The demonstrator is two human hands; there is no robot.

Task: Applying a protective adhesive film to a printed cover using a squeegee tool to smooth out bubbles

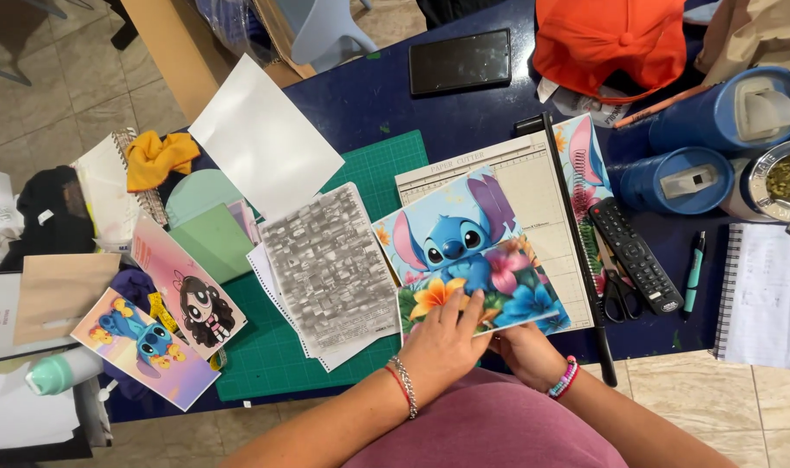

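My left hand (444, 341) lies flat on the near edge of a printed sheet (464, 251) showing a blue cartoon creature among bright flowers. My right hand (520, 347) grips the same sheet from below at its near edge, its fingers mostly hidden under the paper. The sheet rests partly on a beige paper cutter (533, 186) with a black rail along its right side. Both wrists wear beaded bracelets.
A green cutting mat (273, 347) holds a grey patterned sheet (330, 269), a blank white sheet (265, 134) and cartoon cards (191, 295). Right of the cutter lie scissors (618, 295), a remote (637, 256), a pen (695, 269), blue tumblers (724, 113), a notebook (772, 295). A phone (461, 61) and orange cap (610, 39) sit behind.
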